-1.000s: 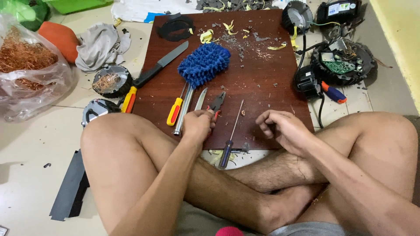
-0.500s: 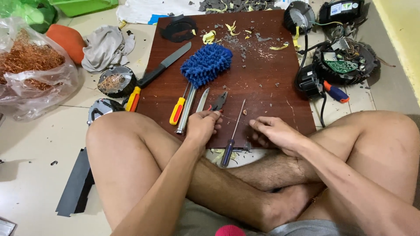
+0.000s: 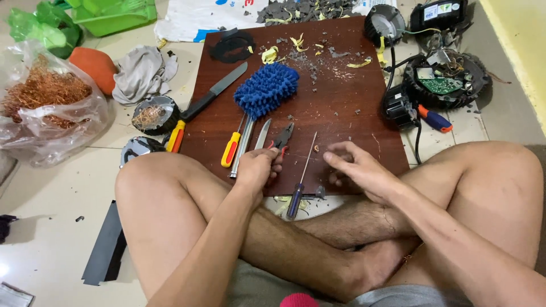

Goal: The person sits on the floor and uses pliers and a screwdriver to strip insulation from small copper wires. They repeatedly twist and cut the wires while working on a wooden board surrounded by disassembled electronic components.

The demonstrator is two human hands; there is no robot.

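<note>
— Pliers (image 3: pixel 282 138): where do they lie? 
— At the middle of the frame, on the dark wooden board (image 3: pixel 341 96), jaws aimed toward the top of the picture and handles running down into the left hand (image 3: pixel 257 169).
— So the long axis? 
— Nearly upright in the frame, tilted slightly right at the top.
— Which hand is nearer? 
— The left; its fingers are curled together over the handles, touching them. The right hand (image 3: pixel 359 170) sits just right of centre, fingers loosely bent and slightly apart, holding nothing I can make out.
— Anything between? 
— A long thin screwdriver (image 3: pixel 301 176), also nearly upright.
</note>
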